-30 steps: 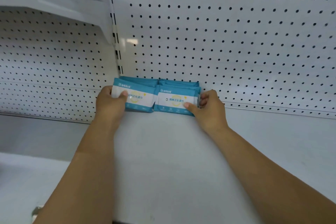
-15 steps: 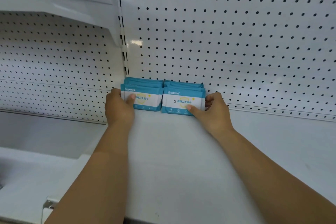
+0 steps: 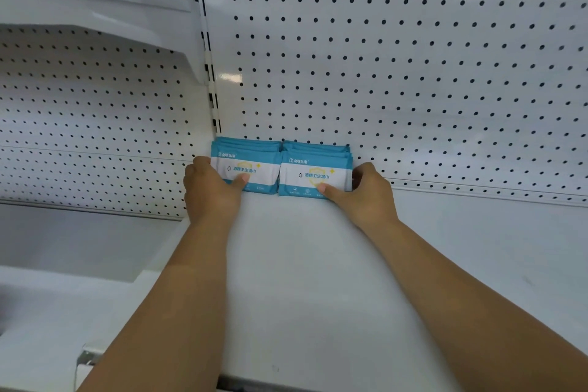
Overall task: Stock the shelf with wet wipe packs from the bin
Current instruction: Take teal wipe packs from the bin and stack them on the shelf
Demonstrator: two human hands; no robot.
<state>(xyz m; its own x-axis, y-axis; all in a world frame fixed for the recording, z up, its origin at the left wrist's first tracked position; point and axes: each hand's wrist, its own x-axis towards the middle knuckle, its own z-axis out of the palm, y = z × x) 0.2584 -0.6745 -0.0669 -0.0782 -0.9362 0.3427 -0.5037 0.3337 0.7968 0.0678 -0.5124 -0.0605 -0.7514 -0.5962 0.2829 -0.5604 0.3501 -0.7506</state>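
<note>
The left hand (image 3: pixel 210 192) grips the left stack (image 3: pixel 251 165), the right hand (image 3: pixel 370 196) the right stack (image 3: pixel 315 170), seemingly labelled 酒精卫生湿巾.

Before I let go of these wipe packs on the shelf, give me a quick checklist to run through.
1. Left stack standing, label facing out: ok.
2. Right stack standing, label facing out: ok.
3. Stacks touching side by side: ok.
4. Both pushed back to the back panel: ok.
5. Left hand and right hand each grip their stack's outer side: ok.
6. Bin within reach: cannot tell, not in view.
</note>
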